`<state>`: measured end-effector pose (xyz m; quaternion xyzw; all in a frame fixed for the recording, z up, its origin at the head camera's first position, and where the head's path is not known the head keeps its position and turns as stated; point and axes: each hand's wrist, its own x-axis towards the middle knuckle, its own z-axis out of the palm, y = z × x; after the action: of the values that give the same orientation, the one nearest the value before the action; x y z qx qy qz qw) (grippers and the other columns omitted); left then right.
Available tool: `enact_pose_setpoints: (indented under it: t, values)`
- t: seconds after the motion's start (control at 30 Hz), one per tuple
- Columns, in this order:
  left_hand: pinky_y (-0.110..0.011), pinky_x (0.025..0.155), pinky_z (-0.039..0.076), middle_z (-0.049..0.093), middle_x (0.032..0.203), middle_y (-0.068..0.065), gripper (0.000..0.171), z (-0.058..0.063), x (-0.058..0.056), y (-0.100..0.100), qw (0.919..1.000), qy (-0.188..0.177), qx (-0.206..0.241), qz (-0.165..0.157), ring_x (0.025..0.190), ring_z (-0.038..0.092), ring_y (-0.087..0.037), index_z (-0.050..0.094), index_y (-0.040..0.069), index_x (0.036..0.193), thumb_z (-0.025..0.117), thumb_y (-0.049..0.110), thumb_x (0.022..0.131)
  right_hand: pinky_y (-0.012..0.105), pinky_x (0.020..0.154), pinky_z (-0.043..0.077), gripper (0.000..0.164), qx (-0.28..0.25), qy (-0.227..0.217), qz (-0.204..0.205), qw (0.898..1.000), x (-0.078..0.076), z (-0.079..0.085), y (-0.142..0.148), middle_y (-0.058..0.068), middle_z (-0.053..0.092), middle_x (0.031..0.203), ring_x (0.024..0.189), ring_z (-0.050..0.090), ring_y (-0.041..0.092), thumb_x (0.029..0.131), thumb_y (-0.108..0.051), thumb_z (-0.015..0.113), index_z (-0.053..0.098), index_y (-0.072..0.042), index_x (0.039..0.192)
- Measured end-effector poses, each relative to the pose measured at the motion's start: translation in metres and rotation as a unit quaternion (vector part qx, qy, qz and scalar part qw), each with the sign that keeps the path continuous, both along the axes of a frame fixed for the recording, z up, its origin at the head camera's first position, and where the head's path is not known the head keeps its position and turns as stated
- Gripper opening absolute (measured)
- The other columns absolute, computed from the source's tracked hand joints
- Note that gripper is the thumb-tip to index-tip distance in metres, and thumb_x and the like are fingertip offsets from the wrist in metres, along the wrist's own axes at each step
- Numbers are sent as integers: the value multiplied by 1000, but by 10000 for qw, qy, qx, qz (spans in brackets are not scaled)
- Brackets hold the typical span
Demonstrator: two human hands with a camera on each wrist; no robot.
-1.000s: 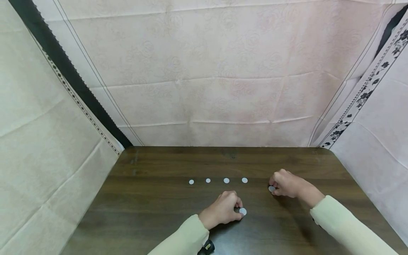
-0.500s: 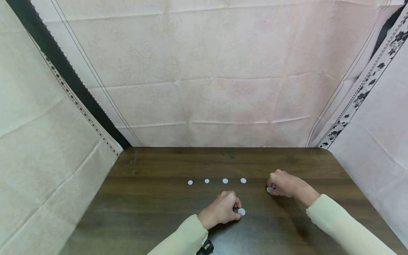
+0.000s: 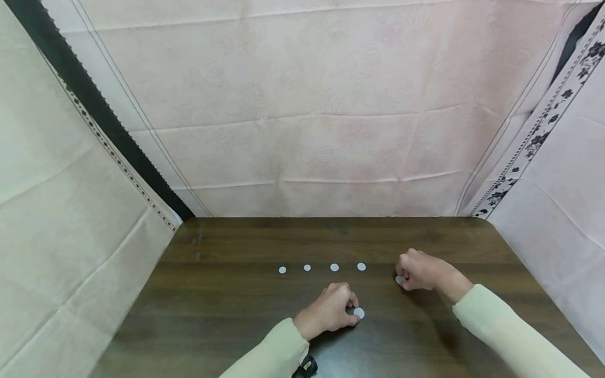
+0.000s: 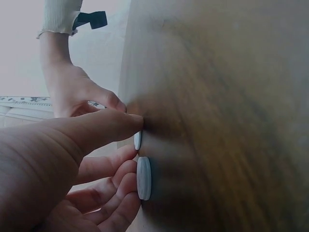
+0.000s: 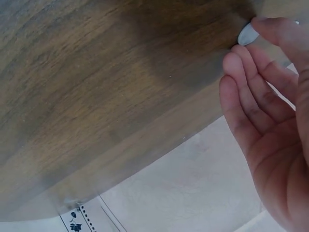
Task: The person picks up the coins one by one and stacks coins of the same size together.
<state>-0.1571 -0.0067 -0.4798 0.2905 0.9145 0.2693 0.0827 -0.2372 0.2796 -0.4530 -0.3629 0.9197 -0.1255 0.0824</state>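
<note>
My left hand (image 3: 329, 311) pinches a white disc (image 3: 359, 313) between thumb and fingers at the tabletop, near the middle. In the left wrist view a white disc (image 4: 144, 178) stands out against the curled fingers, seen nearly edge-on. Past the thumb tip a second disc (image 4: 138, 140) shows, partly hidden. Farther right and back, my right hand (image 3: 423, 272) holds another white disc (image 3: 400, 279), partly covered by the fingers. The right wrist view has this disc (image 5: 248, 35) between thumb and index fingertip, tilted and close above or touching the wood; which, I cannot tell.
Several white discs lie in a row across the brown wooden table (image 3: 227, 310), from the leftmost disc (image 3: 282, 270) to the rightmost disc (image 3: 361, 266). Pale cloth hangs behind the table (image 3: 302, 131) and along both sides. A black device sits at the left wrist (image 3: 308, 366).
My right hand has shifted slightly to the left with its disc, and its fingers cover a little more of it. The left hand and the row of discs stay put.
</note>
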Motion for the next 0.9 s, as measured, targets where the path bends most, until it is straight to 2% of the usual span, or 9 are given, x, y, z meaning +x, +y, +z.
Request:
enact_pose_setpoints:
  t: [0.2,0.57,0.9]
  values:
    - [-13,70,45,62,85,8,12,1,0,0,10000,6,21,-2,76,47,3,81,11,92,87,18,85,21,51,29,31,247,-125,-303,9992,3,-1,-2,-14,31,58,52,31,2,80,-3,76,54,-18,64]
    - [-12,70,44,61,85,9,12,0,0,0,9998,138,-103,-45,76,47,3,80,13,89,88,20,84,22,53,29,39,491,351,-238,9979,7,-3,-7,-13,28,61,55,29,3,75,-2,74,43,-21,61]
    - [-14,68,45,62,87,7,11,3,3,0,9999,-4,-155,35,75,46,2,81,12,92,87,20,87,24,55,23,46,586,640,-109,9962,9,-4,-9,-11,19,66,58,21,5,72,1,71,32,-23,65]
